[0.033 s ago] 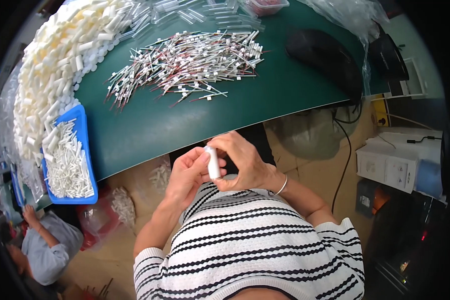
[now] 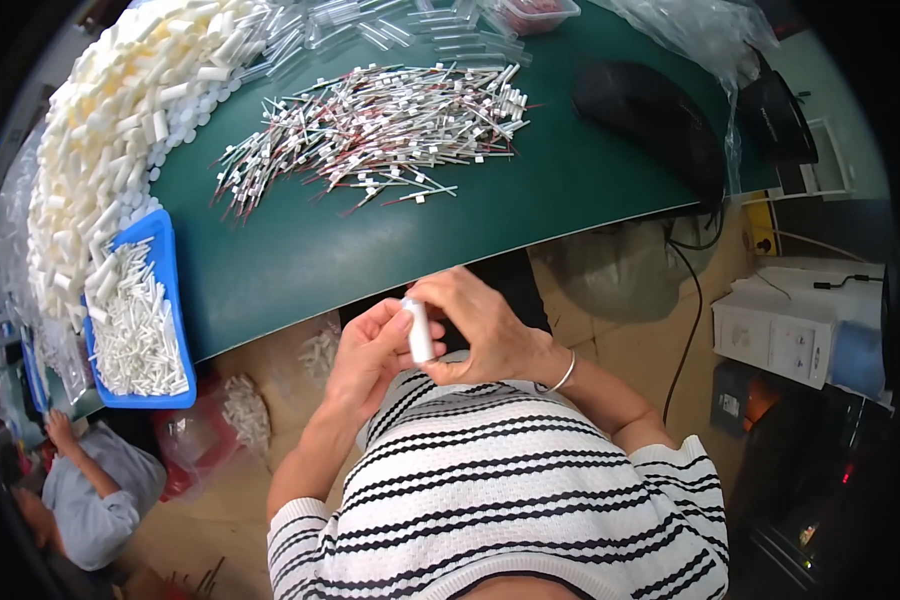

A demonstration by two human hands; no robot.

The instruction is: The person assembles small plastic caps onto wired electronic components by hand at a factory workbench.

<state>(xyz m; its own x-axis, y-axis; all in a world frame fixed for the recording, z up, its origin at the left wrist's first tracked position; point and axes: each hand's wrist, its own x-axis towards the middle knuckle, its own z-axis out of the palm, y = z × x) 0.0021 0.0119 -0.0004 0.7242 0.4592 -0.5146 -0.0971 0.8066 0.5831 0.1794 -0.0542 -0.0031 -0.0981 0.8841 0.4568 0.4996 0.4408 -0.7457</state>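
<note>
A small white plastic cylinder, like a short tube (image 2: 419, 336), is held over my lap just off the table's near edge. My left hand (image 2: 373, 345) pinches its side between thumb and fingers. From the other side my right hand (image 2: 477, 325) curls round, forefinger at the upper end and thumb near the lower end. The cylinder tilts slightly, upper end toward the left. Beyond my hands, a heap of thin wired sticks (image 2: 380, 125) with white tabs lies on the green table (image 2: 300, 270).
A blue tray (image 2: 177, 335) of thin white sticks stands at the table's left edge. Behind it rises a large pile of white tubes (image 2: 90, 150). Clear tubes (image 2: 385, 32) lie at the back, a black bag (image 2: 650, 115) at the right. Another person (image 2: 100, 500) sits lower left.
The white cylinder has shifted slightly to the left, its lower end a little nearer me. Both hands keep their hold, with the right fingers moved slightly.
</note>
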